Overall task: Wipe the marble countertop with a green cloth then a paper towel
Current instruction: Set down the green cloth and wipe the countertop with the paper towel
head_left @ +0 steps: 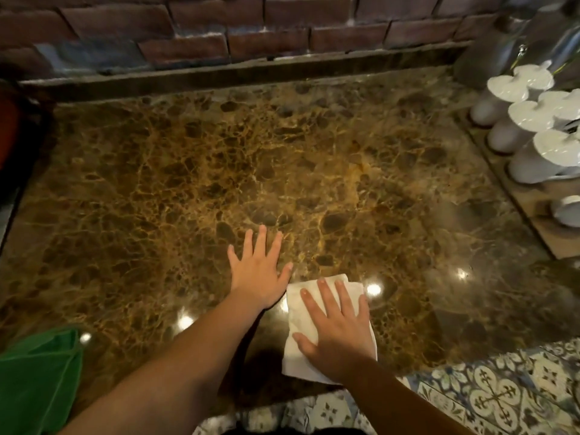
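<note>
The brown veined marble countertop [251, 158] fills most of the view. My right hand [337, 332] lies flat on a folded white paper towel [296, 312] near the front edge, pressing it to the marble. My left hand [259, 271] rests flat on the bare marble just left of the towel, fingers spread, holding nothing. The green cloth [37, 378] lies bunched at the front left corner, away from both hands.
Several white cups with lids [527, 120] stand on a wooden tray [546, 227] at the right edge. A red brick wall [251, 26] backs the counter. A dark red object [9, 127] sits at the far left. Patterned floor tiles [489, 394] show below the front edge.
</note>
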